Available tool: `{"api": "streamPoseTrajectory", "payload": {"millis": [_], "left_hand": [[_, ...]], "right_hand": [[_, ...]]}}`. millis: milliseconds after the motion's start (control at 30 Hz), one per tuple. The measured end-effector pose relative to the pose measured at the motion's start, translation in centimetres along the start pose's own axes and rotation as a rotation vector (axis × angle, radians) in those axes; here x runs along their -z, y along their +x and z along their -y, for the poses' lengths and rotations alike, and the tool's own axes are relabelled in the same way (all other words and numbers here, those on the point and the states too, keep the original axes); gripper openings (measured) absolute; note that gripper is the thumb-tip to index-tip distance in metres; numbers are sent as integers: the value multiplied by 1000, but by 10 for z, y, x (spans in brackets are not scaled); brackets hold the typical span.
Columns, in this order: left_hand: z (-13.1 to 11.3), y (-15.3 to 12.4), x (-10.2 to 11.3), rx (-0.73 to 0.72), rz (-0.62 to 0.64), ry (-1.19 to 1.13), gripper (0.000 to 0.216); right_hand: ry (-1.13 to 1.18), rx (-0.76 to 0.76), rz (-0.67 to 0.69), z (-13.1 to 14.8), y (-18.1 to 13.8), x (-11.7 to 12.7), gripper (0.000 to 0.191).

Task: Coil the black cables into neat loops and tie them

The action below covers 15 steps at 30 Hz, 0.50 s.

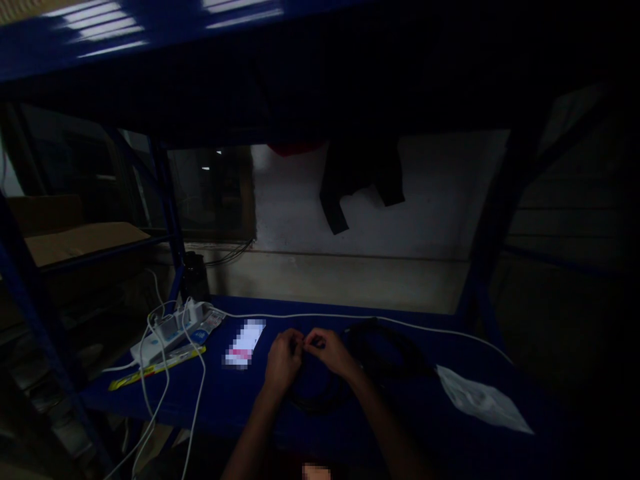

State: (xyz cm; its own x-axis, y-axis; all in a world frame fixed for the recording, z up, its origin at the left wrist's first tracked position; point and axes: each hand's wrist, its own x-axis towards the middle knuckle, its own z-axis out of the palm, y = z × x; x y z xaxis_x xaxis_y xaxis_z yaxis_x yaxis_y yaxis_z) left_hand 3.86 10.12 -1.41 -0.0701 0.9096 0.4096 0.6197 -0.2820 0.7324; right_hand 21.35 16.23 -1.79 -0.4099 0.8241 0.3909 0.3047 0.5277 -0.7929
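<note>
In dim light both hands meet over a blue shelf board. My left hand and my right hand each have their fingers pinched together, fingertips almost touching, on a thin black cable that loops down onto the board below them. More dark coiled cable lies just right of my right hand. A lit phone lies flat to the left of my left hand.
A white power strip with white leads sits at the board's left end, over a yellow strip. A white cable runs along the back edge. A clear plastic bag lies at right. Blue rack posts stand either side; a dark garment hangs behind.
</note>
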Motion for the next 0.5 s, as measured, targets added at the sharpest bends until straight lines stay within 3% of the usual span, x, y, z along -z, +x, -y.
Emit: {"api": "streamPoseTrajectory", "payload": {"millis": [500], "left_hand": [[-4, -1, 0, -77, 6, -69, 15]], "right_hand": [[-42, 22, -15, -3, 1, -2, 6]]}}
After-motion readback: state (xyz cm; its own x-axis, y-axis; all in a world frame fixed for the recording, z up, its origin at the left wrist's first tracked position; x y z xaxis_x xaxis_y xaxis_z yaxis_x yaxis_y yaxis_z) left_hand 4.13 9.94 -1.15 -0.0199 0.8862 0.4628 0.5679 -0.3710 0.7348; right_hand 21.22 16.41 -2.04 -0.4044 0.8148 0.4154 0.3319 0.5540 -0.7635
